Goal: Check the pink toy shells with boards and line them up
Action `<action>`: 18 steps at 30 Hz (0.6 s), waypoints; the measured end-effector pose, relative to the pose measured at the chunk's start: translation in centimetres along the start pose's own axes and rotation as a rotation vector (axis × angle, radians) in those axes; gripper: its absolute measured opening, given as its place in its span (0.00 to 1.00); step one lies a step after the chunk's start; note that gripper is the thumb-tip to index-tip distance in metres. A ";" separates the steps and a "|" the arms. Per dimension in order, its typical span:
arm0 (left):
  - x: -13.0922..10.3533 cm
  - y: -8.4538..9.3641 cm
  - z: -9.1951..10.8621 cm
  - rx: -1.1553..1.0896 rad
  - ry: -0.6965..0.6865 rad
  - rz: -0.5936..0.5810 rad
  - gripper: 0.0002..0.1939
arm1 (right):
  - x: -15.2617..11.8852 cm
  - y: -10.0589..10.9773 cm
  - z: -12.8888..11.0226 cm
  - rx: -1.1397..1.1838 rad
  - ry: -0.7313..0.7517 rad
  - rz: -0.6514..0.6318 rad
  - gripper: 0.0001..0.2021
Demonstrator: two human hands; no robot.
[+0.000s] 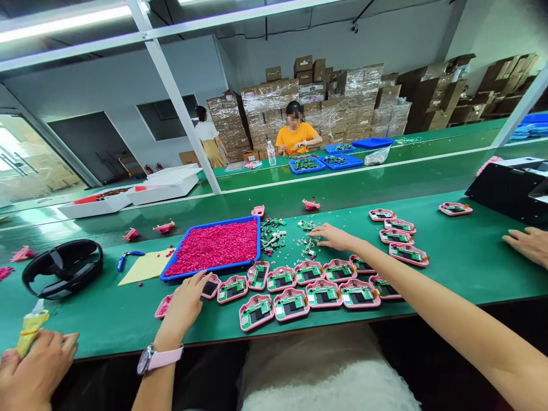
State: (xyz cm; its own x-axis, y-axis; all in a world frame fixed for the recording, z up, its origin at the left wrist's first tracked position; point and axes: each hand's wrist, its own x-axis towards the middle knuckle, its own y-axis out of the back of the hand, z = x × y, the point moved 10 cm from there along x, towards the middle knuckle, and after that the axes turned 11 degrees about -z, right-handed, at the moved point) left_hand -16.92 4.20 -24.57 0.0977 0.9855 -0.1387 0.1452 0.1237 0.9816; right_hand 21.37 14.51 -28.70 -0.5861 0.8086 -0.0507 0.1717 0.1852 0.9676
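The right hand (pixel 336 237) is reaching out flat, fingers spread over the loose small parts (pixel 308 245), as if picking one. The left hand (pixel 185 302) is resting with fingers curled on a pink case (pixel 209 285), seemingly steadying it. Between and just below both hands, rows of pink cases with green boards (pixel 308 288) are lying face-up on the bench (pixel 471 257). A blue tray (pixel 214 246) of pink bits is sitting just beyond the left hand, within easy reach.

both forearms bare, no sleeves; left wrist carries a pink-strapped wristwatch with round silver case (pixel 150 358); white fluffy garment (pixel 325 371) over lap
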 end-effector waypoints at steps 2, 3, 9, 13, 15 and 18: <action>0.1 0.2 0.1 -0.006 -0.018 -0.016 0.38 | 0.1 -0.2 -0.4 -0.008 0.029 -0.008 0.19; 0.2 0.3 0.2 -0.006 -0.025 -0.026 0.38 | 0.1 -0.3 -0.5 -0.010 0.041 -0.008 0.18; -0.2 -0.1 -0.3 -0.026 -0.019 -0.058 0.33 | -1.5 -0.6 0.1 0.000 0.073 0.034 0.13; -0.2 0.2 -0.7 -0.060 -0.019 -0.045 0.21 | -3.0 -1.0 1.0 0.014 0.076 0.055 0.15; -0.3 0.6 -0.8 -0.079 -0.015 -0.015 0.18 | -3.5 -1.2 1.2 0.023 0.083 0.062 0.17; -1.3 1.7 -0.8 -0.107 0.005 0.081 0.20 | -3.8 -1.0 1.0 0.032 0.082 0.081 0.16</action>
State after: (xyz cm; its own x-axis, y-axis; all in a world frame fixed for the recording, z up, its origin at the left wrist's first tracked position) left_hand -17.55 3.24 -22.65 0.1003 0.9933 -0.0578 0.0316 0.0549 0.9980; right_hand 24.23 11.83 -29.76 -0.6320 0.7734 0.0495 0.2460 0.1396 0.9592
